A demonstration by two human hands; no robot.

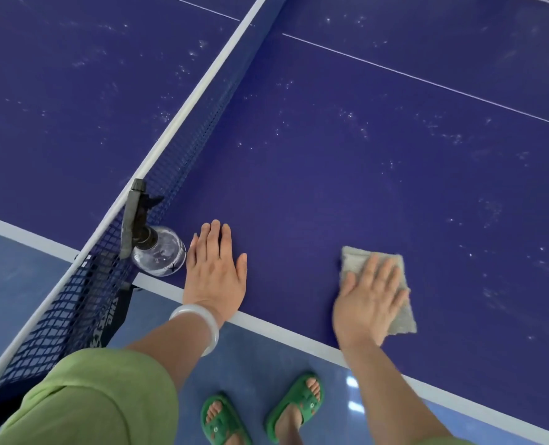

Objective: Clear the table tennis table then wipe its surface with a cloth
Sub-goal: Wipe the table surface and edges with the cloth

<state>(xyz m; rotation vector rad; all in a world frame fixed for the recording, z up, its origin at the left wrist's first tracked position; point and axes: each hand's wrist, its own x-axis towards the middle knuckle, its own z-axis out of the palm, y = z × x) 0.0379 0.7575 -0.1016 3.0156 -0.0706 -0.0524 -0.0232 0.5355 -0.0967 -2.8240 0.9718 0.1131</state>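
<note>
My right hand (368, 300) lies flat on the grey, square-folded cloth (353, 261), fingers (382, 277) straight and a little spread so the palm bears down on as much of the rag as it can. Nothing is pinched; the cloth is held only by pressure against the dark blue table tennis table (299, 187). It sits close to the near side edge, just inside the white border line (283, 332) and well to the right of the net. My left hand (213, 268) is planted palm-down on the bare surface by the same edge, its fingers (217, 239) straight and close together and the thumb out to the side. I take it to be a prop for my weight as I lean over. The white bangle (199, 319) on that wrist hangs just off the table's edge. The clear, round plastic spray bottle with a dark trigger head (159, 252) stands at the near edge against the dark mesh net (183, 162), just beside my left hand, within easy reach yet out of the cloth's way. It is the only loose thing I see on the table besides the cloth, so I judge that the clearing is done and the wiping is under way. Pale dusty specks (350, 115) are scattered farther in, toward the centre line, on both sides of the net, so much of the table looks unwiped.
</note>
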